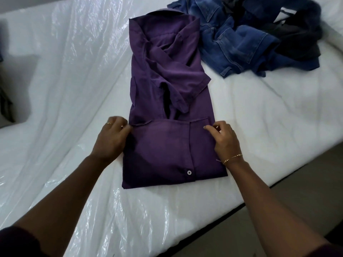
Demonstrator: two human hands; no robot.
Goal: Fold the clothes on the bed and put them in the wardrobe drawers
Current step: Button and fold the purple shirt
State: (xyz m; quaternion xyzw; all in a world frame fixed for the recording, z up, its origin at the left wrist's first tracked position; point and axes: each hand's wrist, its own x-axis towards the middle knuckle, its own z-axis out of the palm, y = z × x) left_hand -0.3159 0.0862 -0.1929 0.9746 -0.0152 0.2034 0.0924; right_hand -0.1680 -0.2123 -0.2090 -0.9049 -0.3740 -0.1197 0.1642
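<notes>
Purple cloth runs up the middle of our view: the shirt (170, 101) lies on the plastic-covered bed (61, 75) with its long axis from six o'clock, nearest us, to twelve o'clock, where the collar sits. Its lower part is already turned up over the body, and the hem edge of that flap crosses the shirt from nine to three o'clock. We have one hand at each end of that edge. Our left hand (111, 138) is at the nine o'clock corner, fingers curled and seemingly pinching the cloth there, though the grip itself is hidden. Our right hand (223, 138) is at the three o'clock corner, fingers bent narrow on the edge near the button placket. The unfolded rest of the shirt lies straight beyond both hands toward twelve o'clock, so we judge the next fold must travel that way along the long axis, both hands equally near. The jeans (239, 39) wait at one o'clock, unfolded.
</notes>
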